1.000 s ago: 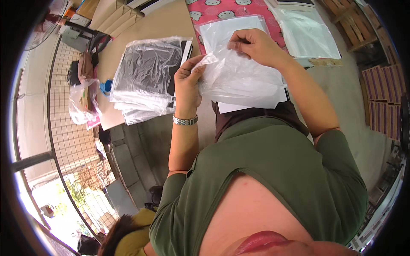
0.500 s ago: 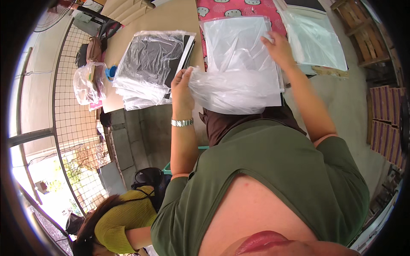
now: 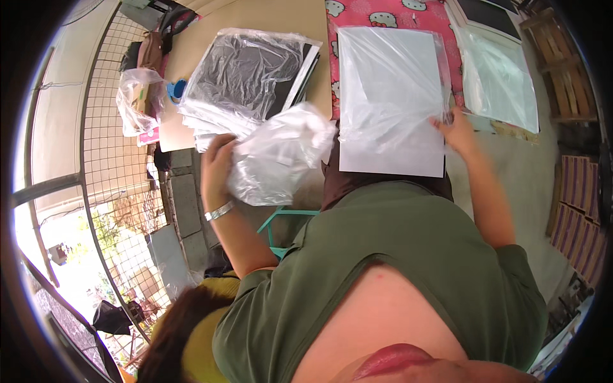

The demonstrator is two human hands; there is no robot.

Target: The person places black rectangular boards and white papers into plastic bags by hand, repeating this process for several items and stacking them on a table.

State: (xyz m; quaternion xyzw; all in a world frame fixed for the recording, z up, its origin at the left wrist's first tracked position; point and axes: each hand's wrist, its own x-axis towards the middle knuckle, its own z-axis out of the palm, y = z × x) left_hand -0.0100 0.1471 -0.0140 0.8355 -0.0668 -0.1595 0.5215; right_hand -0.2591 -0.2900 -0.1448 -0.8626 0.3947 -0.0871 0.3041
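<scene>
My left hand [image 3: 219, 159], with a silver bracelet at the wrist, is closed on a bundle of crumpled clear plastic bags [image 3: 274, 163], held left of my lap. In front of me a white board [image 3: 391, 161] lies partly under a clear plastic sleeve [image 3: 393, 83]; its near end reaches my lap. At the board's right edge is my right hand [image 3: 460, 133], its thumb over the plastic and its fingers apart from the thumb. A stack of plastic-wrapped black boards [image 3: 249, 70] lies on the left, beyond the bags.
Brown cardboard [image 3: 274, 19] and a pink patterned cloth [image 3: 408, 16] cover the table. Another plastic-covered stack [image 3: 501, 80] stands at the right. A blue tape roll [image 3: 177, 90] lies near a filled plastic bag [image 3: 136, 102]. Another person [image 3: 204, 338] is bent low at my left, near a green stool frame [image 3: 274, 230].
My left hand has carried the crumpled bags leftward, off the white board. My right hand has slid from the top of the sleeve down to the board's right edge.
</scene>
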